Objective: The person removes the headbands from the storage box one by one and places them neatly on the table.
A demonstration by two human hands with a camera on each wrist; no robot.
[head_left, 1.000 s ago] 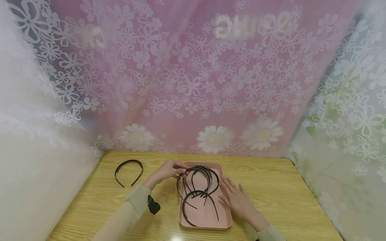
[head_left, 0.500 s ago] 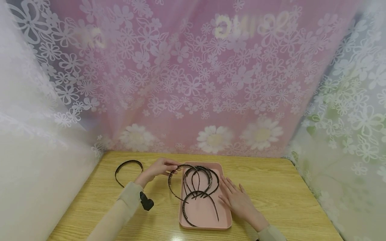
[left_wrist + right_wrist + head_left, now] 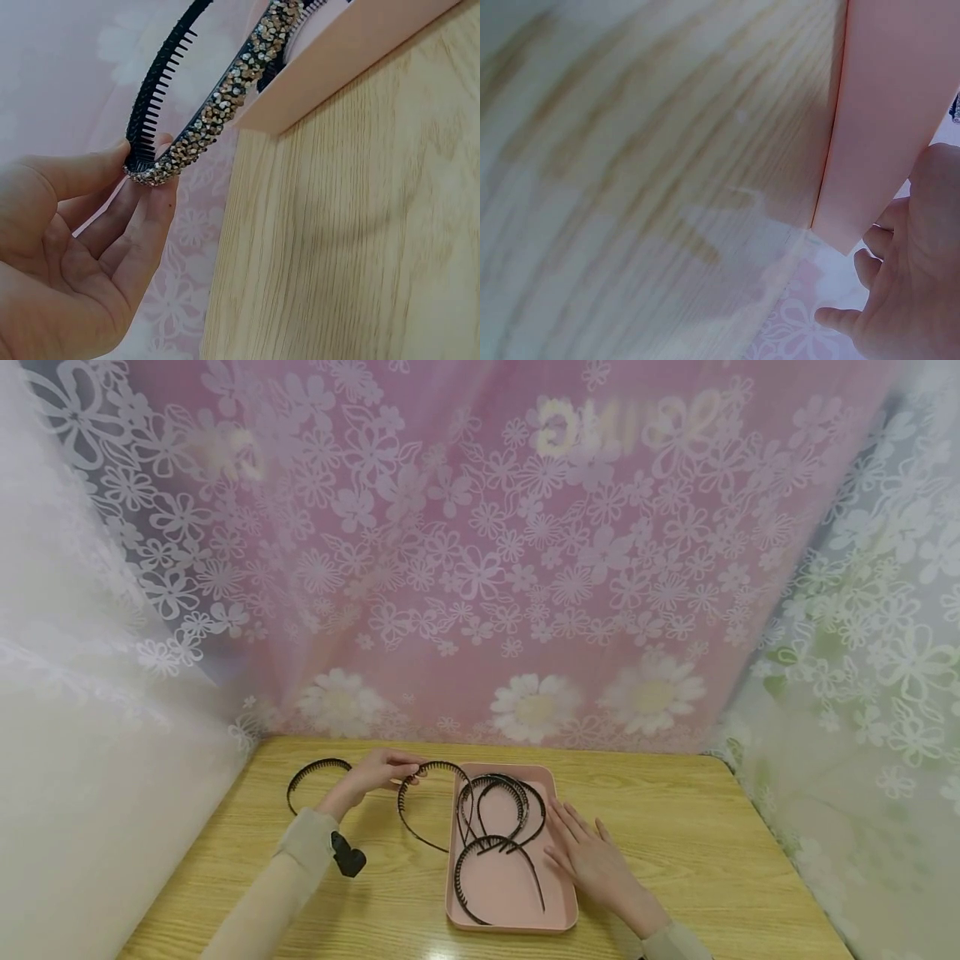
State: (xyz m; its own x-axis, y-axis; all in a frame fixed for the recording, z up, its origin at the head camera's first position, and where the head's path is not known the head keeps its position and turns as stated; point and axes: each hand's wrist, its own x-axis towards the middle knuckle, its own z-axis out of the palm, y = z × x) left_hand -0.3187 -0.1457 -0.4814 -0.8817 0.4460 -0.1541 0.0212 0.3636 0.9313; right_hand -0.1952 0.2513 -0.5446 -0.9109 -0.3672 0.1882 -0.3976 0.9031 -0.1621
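Observation:
My left hand (image 3: pixel 371 778) pinches a black toothed headband (image 3: pixel 442 765) near the back left of the tray. Gold and dark sparkly stones cover the band's outer face (image 3: pixel 217 112) in the left wrist view; its comb teeth point inward. The lower ends of this band overlap the left wall of a pink tray (image 3: pixel 517 897). Several more black headbands lie inside, one of them at the front (image 3: pixel 459 870) and the others overlapping toward the back. Along the tray's right wall rests my right hand (image 3: pixel 591 860), its fingers extended against the rim.
Another black headband (image 3: pixel 318 762) lies on the wooden table (image 3: pixel 675 827) at the left, partly hidden behind my left hand and wrist. A pink floral curtain (image 3: pixel 480 610) hangs behind the table, with pale sheets at both sides.
My left hand has drawn the pinched headband leftward, away from the others in the tray, until most of it is over the table. My right hand has stayed put.

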